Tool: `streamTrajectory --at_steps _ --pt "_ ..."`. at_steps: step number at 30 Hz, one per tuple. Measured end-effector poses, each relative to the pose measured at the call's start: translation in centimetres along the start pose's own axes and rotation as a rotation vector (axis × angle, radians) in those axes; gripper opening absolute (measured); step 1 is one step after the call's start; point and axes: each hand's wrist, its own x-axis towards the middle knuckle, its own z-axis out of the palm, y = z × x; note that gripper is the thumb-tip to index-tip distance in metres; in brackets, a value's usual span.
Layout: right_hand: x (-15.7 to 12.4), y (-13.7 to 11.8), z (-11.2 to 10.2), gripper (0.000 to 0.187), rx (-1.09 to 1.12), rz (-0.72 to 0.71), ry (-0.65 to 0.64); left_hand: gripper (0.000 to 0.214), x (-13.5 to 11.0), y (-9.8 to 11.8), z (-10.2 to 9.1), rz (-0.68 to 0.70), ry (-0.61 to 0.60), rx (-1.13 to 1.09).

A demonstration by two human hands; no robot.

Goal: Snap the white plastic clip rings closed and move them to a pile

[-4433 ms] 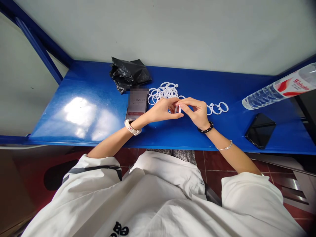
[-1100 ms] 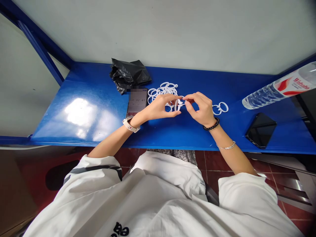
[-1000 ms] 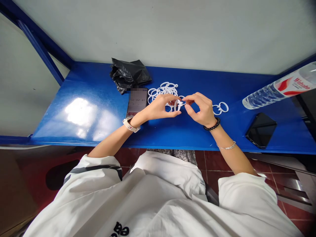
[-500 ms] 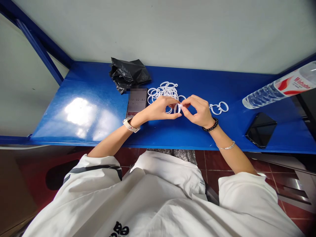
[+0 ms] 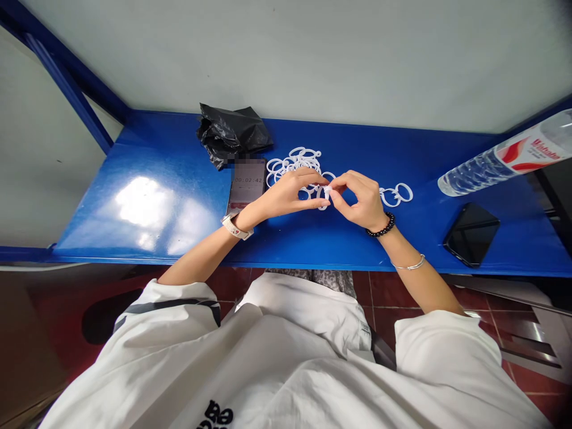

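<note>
Between my two hands is a white plastic ring (image 5: 321, 199) with a small knob or clip part at its upper right. My left hand (image 5: 292, 192) pinches it from the left with thumb and fingertips. From the right, the thumb and index finger of my right hand (image 5: 360, 196) close on the small part of the same ring. Just behind my left hand lies a pile of similar white rings (image 5: 301, 159), partly covered by that hand. A pair of white rings (image 5: 397, 195) rests on the table to the right of my right hand.
A phone showing a timer (image 5: 247, 182) lies left of the pile, partly behind my left wrist. Beyond it is a crumpled black plastic bag (image 5: 235, 134). On the right are a water bottle (image 5: 500, 158) and a black phone (image 5: 472, 234), all on the blue table (image 5: 313, 244).
The ring between my hands has turned and tilted slightly. My fingers have shifted only a little, and everything else stays in place.
</note>
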Motion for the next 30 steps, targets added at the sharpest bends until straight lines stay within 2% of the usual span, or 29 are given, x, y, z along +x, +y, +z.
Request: streamTrajectory --at_steps 10,16,22,30 --pt "-0.04 0.18 0.16 0.014 -0.039 0.041 -0.024 0.039 0.09 0.72 -0.15 -0.014 0.093 0.017" --pt "0.06 0.17 0.20 0.015 -0.032 0.017 -0.037 0.036 0.16 0.54 0.06 0.037 0.096 -0.006" --pt "-0.05 0.35 0.33 0.012 -0.031 -0.009 -0.026 0.039 0.13 0.45 0.03 0.011 0.064 0.007" --pt "-0.18 0.67 0.33 0.017 -0.060 -0.055 -0.085 0.032 0.11 0.12 0.16 0.061 0.084 -0.016"
